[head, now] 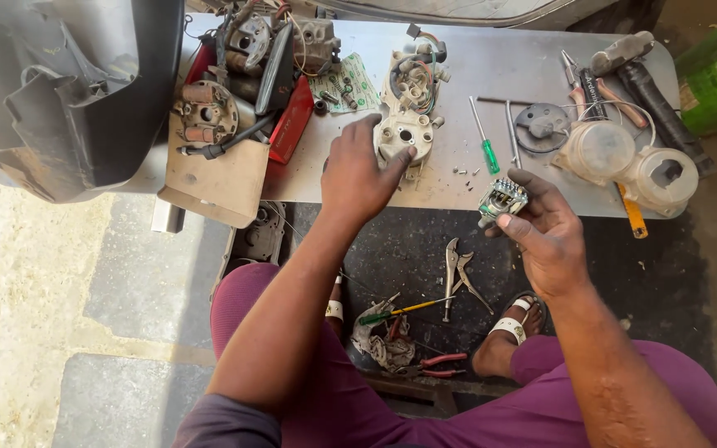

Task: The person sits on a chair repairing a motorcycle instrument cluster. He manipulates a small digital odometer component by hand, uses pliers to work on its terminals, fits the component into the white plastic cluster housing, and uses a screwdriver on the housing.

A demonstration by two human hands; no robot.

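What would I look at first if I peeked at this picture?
Probably the two hands in the middle: the left hand rests on a pale round plastic housing on the grey table, and the right hand holds a small metal part at the table's near edge. Next, the green-handled screwdriver beside them and the pliers on the dark floor mat below.

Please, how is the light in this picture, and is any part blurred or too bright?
Head view: even daylight, mostly sharp; the left hand on the white housing casts a soft shadow; the right hand holds a small metal part; the ground at far left is overexposed.
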